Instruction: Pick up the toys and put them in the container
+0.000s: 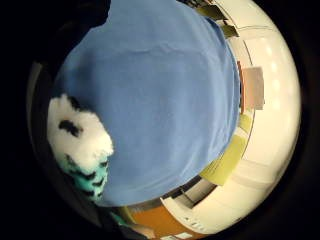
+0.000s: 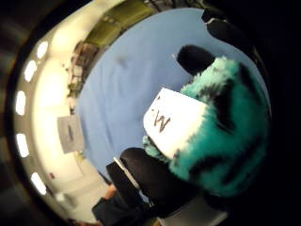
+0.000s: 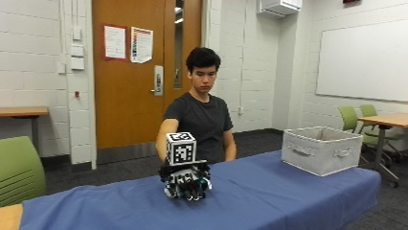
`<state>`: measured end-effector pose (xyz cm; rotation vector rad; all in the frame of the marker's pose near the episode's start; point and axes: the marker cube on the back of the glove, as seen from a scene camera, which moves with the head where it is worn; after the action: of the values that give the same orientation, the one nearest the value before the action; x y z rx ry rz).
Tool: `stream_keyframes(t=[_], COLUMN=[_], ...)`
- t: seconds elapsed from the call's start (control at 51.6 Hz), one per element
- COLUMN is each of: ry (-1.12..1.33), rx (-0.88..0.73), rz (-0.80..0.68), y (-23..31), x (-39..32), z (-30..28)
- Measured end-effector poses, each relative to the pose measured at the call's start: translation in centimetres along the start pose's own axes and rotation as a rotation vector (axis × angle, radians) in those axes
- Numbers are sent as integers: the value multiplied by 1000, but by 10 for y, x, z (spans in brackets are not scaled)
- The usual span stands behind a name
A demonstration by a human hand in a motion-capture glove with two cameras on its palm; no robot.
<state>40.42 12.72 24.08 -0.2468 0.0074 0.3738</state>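
In the outside view my gloved right hand (image 3: 186, 182) is just above the blue tablecloth (image 3: 267, 191), near the table's middle, fingers curled round a teal plush toy (image 3: 204, 184) with black stripes. Only a sliver of the toy shows beside the glove. The thumb side palm view shows the toy (image 2: 221, 141) close up, teal and black fur with a white tag marked "W", and a black gloved finger (image 2: 150, 176) against it. In the little finger side palm view the toy's white and teal fur (image 1: 80, 137) sits at the edge, over the cloth. The grey fabric container (image 3: 322, 149) stands on the table's right end.
A green chair (image 3: 19, 167) stands at the table's left end. More green chairs (image 3: 357, 120) and a wooden table (image 3: 386, 120) are behind the container. The cloth lies bare between my hand and the container.
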Motion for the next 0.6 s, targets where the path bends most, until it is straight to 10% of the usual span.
stream_keyframes(t=[0.601], ry=[-39], rx=[-28], rz=[25], y=[5], x=[5], z=[6])
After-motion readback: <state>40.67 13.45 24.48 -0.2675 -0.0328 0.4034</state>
